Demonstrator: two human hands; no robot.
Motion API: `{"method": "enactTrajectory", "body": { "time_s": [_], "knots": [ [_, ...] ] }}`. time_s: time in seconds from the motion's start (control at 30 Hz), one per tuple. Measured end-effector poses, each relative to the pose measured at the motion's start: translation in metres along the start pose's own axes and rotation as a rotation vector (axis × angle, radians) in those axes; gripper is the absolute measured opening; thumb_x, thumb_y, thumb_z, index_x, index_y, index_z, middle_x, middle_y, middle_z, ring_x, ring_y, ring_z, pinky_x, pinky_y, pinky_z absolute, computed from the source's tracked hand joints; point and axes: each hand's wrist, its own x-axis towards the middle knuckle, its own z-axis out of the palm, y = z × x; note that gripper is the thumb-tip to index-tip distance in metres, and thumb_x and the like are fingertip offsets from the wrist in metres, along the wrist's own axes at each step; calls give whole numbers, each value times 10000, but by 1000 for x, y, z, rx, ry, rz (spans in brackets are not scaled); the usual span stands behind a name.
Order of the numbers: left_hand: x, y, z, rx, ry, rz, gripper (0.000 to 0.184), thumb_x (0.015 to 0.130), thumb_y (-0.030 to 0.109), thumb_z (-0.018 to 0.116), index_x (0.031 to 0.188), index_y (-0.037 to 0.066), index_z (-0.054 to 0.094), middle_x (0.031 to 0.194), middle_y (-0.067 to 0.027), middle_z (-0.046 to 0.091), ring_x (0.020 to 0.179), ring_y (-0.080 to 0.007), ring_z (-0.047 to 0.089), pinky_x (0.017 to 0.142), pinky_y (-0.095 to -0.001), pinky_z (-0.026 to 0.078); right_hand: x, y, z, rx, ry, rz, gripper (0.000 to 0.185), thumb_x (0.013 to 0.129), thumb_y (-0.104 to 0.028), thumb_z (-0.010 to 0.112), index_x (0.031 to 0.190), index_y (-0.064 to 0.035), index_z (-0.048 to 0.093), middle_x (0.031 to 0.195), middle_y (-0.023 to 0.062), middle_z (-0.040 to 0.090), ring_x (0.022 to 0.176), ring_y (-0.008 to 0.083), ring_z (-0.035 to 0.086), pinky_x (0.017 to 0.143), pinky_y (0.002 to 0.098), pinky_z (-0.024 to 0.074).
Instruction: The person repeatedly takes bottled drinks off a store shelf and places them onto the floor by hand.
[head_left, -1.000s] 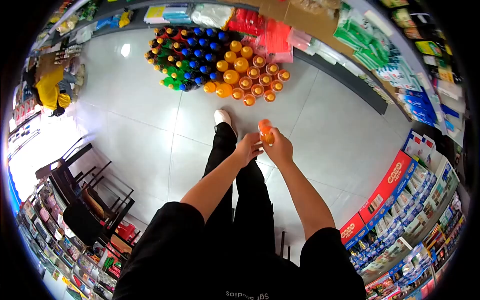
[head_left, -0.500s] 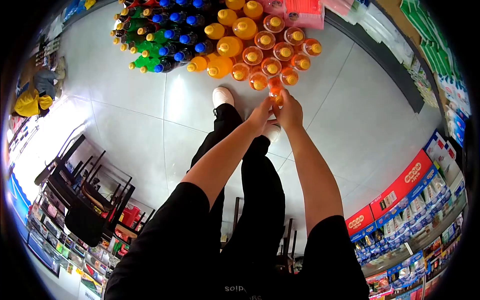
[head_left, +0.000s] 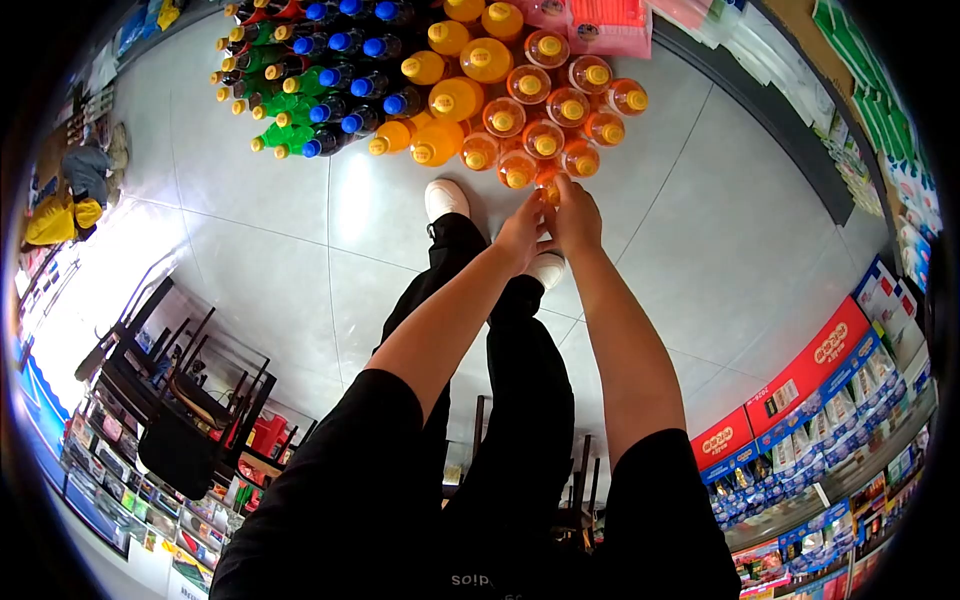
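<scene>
Both of my hands are closed around the top of one orange drink bottle (head_left: 547,182) at the near edge of a cluster of similar bottles. My left hand (head_left: 522,236) grips it from the left, and my right hand (head_left: 576,216) wraps its right side. My fingers hide most of this bottle. Just beyond it stand several orange bottles with yellow-orange caps, the closest one (head_left: 517,170) beside my fingertips. Larger yellow-orange bottles (head_left: 438,142) stand to the left of these.
Dark bottles with blue caps (head_left: 363,118) and green bottles (head_left: 290,138) stand farther left. A pink package (head_left: 610,30) lies behind the orange bottles. My white shoes (head_left: 446,198) are on the tiled floor. Stacked black chairs (head_left: 185,430) are at left, stocked shelves (head_left: 800,430) at right.
The bottle in my hands now looks more upright, and less of its body shows. My hands have barely moved. The view has shifted slightly.
</scene>
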Motion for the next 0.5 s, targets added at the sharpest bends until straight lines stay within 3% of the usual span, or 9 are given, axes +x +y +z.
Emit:
{"method": "enactTrajectory", "body": {
  "time_s": [0.17, 0.23, 0.27, 0.33, 0.37, 0.43, 0.5],
  "knots": [
    [-9, -1, -6, -20, -29, 24, 446, 916, 292, 337, 1356, 237, 294, 995, 53, 492, 920, -128, 468, 839, -353, 394, -8, -8, -5, 111, -54, 118, 451, 761, -154, 600, 1174, -96, 427, 988, 192, 564, 922, 359, 553, 765, 431, 467],
    [-10, 4, -7, 54, -51, 55, 495, 917, 330, 342, 1392, 238, 235, 1186, 27, 462, 1022, -158, 473, 880, -369, 388, -15, -16, -17, 133, -49, 144, 495, 768, -157, 593, 1220, -102, 398, 1009, 193, 554, 934, 358, 555, 776, 429, 469],
    [-14, 4, -7, 55, -55, 62, 495, 917, 330, 342, 1392, 238, 235, 1186, 27, 462, 1022, -158, 473, 880, -369, 388, -21, -20, -24, 156, -51, 175, 540, 775, -160, 585, 1266, -109, 368, 1030, 195, 544, 946, 357, 557, 788, 428, 472],
    [-32, 5, -2, 91, 28, 70, 564, 910, 371, 354, 1420, 239, 153, 1395, -21, 305, 1153, -215, 430, 936, -397, 367, -36, -21, -26, 196, -37, 195, 570, 768, -159, 593, 1281, -105, 349, 1065, 203, 525, 966, 360, 549, 797, 429, 468],
    [-44, 6, -1, 92, 24, 78, 564, 910, 371, 354, 1420, 239, 153, 1395, -21, 305, 1153, -215, 430, 936, -397, 367, -46, -20, -25, 237, -30, 219, 601, 762, -157, 601, 1295, -101, 331, 1099, 211, 507, 985, 364, 541, 807, 430, 463],
    [-69, 8, -4, 166, -12, 101, 626, 897, 420, 365, 1430, 258, 80, 1478, -51, 136, 1231, -272, 371, 976, -423, 338, -64, -27, -36, 259, -25, 243, 604, 751, -165, 610, 1286, -85, 341, 1137, 216, 481, 1022, 363, 520, 832, 422, 454],
    [-96, 18, -2, 168, 0, 124, 638, 891, 434, 367, 1429, 271, 65, 1469, -60, 164, 1223, -277, 377, 958, -426, 349, -83, -36, -55, 393, -16, 242, 605, 744, -167, 611, 1279, -64, 348, 1145, 224, 469, 1048, 369, 498, 852, 414, 443]
  ]
}}
